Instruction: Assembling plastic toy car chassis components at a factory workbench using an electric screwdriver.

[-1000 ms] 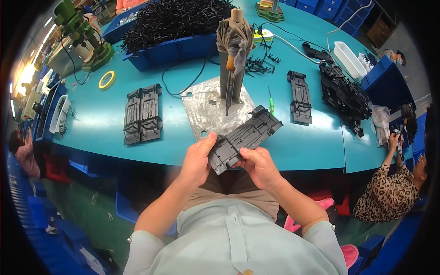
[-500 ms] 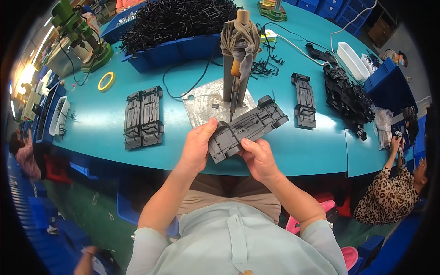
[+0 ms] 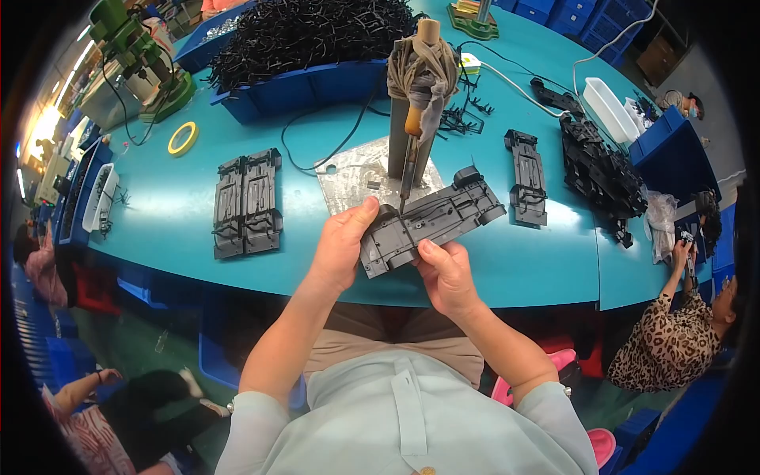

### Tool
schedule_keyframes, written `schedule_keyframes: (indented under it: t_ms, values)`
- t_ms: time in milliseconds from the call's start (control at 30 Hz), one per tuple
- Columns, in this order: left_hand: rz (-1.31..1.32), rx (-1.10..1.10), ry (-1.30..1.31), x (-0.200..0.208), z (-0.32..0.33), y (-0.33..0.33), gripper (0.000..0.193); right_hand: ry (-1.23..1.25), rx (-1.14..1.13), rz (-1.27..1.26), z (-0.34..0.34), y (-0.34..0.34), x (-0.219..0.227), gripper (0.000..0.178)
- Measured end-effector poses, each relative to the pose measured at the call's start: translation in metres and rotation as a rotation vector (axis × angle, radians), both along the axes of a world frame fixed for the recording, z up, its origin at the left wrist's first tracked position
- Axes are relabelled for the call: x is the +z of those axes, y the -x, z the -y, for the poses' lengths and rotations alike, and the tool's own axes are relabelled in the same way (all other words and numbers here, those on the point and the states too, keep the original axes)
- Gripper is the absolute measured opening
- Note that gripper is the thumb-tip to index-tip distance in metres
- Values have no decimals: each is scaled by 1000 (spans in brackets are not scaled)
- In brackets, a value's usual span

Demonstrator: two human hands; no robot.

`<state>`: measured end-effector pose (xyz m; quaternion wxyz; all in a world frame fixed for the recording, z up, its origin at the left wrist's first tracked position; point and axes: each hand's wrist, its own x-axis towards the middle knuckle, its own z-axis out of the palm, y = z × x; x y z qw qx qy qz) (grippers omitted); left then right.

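A black plastic toy car chassis [image 3: 439, 218] is held tilted over the near table edge, its right end higher. My left hand [image 3: 342, 247] grips its left end, thumb on top. My right hand [image 3: 447, 277] pinches its near edge, the thumb on the surface and the fingers hidden beneath. Above it, a soldering iron [image 3: 412, 123] with an orange handle points down, bound with cloth to an upright post [image 3: 397, 146]. The iron's tip meets the chassis near my left thumb; whether it touches is unclear. A metal plate [image 3: 336, 186] lies under the post.
Two chassis [image 3: 247, 203] lie side by side at left, another chassis [image 3: 526, 178] at right. Beyond it is a pile of black parts [image 3: 598, 170]. A blue bin [image 3: 309, 91] of black pieces stands behind, near yellow tape [image 3: 183, 138]. A co-worker [image 3: 669, 340] sits at right; another person [image 3: 103, 427] is lower left.
The chassis has shifted slightly under the iron, whose tip now appears over its left part. Both hands keep their grip. A person has come further into view at the lower left.
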<state>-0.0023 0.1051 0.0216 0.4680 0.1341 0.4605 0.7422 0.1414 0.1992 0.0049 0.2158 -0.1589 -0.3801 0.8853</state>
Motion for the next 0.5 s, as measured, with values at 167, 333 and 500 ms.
schedule_keyframes:
  t_ms: [167, 333, 500]
  values:
    - [12, -7, 16, 1, -1, 1, 41, 11, -13, 1, 1, 0, 1, 31]
    - [6, -22, 23, 2, -3, 4, 41, 1, -19, 1, 0, 1, 4, 32]
    - [30, -4, 13, 4, -4, 4, 41, -5, -17, -3, 0, 2, 4, 31]
